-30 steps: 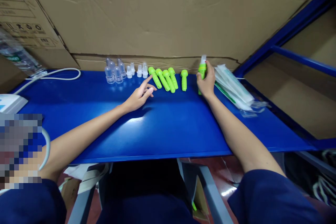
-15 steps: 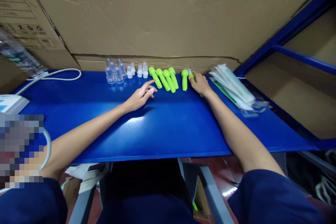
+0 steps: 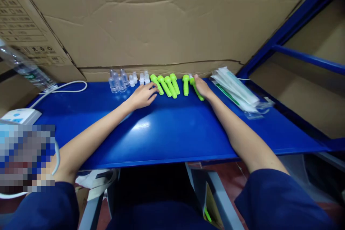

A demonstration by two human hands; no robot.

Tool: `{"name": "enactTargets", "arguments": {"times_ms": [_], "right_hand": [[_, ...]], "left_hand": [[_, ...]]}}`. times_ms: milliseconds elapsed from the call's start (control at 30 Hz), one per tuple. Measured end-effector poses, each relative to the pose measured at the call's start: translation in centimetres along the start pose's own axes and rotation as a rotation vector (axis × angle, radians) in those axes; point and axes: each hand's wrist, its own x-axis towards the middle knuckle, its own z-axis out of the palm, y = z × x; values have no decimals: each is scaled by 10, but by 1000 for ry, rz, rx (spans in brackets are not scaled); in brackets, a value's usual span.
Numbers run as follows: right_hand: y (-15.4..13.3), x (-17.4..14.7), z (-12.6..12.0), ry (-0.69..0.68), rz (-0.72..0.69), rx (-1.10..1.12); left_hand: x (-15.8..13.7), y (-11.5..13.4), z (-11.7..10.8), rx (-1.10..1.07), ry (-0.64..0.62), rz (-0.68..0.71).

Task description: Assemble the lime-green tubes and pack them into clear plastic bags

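Note:
My left hand (image 3: 144,96) hovers over the table with loosely bent fingers apart, holding nothing. Its fingertips are close to the leftmost bright green torch-shaped plastic piece (image 3: 156,83), and several more like it lie beside that one. My right hand (image 3: 202,87) lies along the right side of the rightmost green torch-shaped piece (image 3: 198,94), fingers stretched out. A clear tip (image 3: 191,76) shows at that piece's upper end, near my fingertips. Another green piece (image 3: 185,85) lies just left of it. Left of the green row stand small translucent white-based caps (image 3: 141,78) and larger clear domed pieces (image 3: 113,85).
Plastic-wrapped white packets (image 3: 235,90) lie at the right of the blue table (image 3: 167,133). Cardboard (image 3: 151,25) walls the back. At left are a clear bottle (image 3: 29,70), a white cable (image 3: 70,91) and a white device (image 3: 24,115). A blue frame (image 3: 302,54) borders the right.
My right hand has shifted off the rightmost green piece, now more exposed. My left hand's fingers have bent more and moved slightly left. The view has tilted a little.

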Motion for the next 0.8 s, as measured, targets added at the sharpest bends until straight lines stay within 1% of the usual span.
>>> {"name": "enactTargets", "arguments": {"times_ms": [67,133,200,267,333,367,467,600,667,800], "right_hand": [[0,0,-2,3,12,15],[0,-1,-5,14,-8,-14],[-1,-4,-7,66,-48,-72],[-5,-9,-8,154,-87,-148],[-11,-15,-7,209,-135,-231],[-16,-19,-6,206,-164,-270],[-32,-32,0,111,-246,-369],[-48,-44,11,-44,-262,-436],[-50,-45,15,-72,-271,-435],[-53,-46,17,-79,-291,-416]], "left_hand": [[9,-6,-4,93,-4,-50],[18,-13,-3,116,71,-133],[26,-19,1,126,175,-244],[32,-23,7,130,244,-337],[36,-25,12,134,267,-398],[37,-26,14,137,263,-417],[35,-25,19,151,249,-448],[30,-22,21,166,252,-434],[28,-21,22,170,250,-426],[26,-18,24,183,240,-432]]}}
